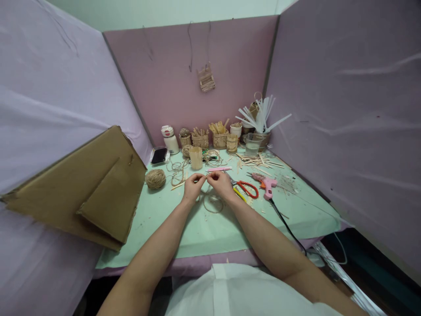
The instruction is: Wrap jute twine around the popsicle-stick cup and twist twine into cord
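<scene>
My left hand and my right hand meet above the middle of the table, thumbs and fingers pinched close together. Between their fingertips runs thin twine, whose loose loop hangs or lies just below the hands. The exact ends in my fingers are too small to see. Beside my right hand lie red-handled scissors, partly behind it, and a yellow stick-like tool. A pink pen-like tool lies just beyond the hands. Behind my left hand stands a pale wooden cup.
A ball of twine sits left, near a phone and a white bottle. Cardboard leans at the left edge. A pink glue gun with a black cord lies right, before scattered wooden sticks. Stick-filled baskets line the back.
</scene>
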The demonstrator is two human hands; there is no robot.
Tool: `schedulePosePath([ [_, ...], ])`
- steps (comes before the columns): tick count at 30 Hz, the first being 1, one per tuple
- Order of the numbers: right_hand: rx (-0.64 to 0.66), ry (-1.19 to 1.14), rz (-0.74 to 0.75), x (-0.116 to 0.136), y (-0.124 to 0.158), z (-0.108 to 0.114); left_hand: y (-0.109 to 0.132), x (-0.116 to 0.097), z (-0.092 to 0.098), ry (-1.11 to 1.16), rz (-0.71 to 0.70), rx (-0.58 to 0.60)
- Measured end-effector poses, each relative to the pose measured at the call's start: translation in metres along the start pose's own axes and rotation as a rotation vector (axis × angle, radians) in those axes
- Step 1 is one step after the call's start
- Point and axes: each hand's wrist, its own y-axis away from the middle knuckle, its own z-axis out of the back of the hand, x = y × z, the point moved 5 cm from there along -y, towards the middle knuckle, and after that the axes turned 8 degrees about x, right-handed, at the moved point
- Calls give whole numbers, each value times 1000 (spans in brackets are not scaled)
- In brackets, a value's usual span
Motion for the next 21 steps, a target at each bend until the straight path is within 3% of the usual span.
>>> schedulePosePath([
  [3, 8, 79, 107, 11, 5, 0, 0, 7, 0, 185, 185, 42],
  [6, 40, 146, 274, 26, 11, -1, 3, 18, -10, 474, 462, 213],
  [8, 45, 142, 303, 29, 12, -1, 5, 17, -14, 565, 511, 279],
  [14, 15, -4, 132, 13, 3, 2, 3, 6, -6, 406, 258, 136],
  [21, -9, -10, 125, 7, -1, 4, 1, -1, -8, 64, 88, 223],
])
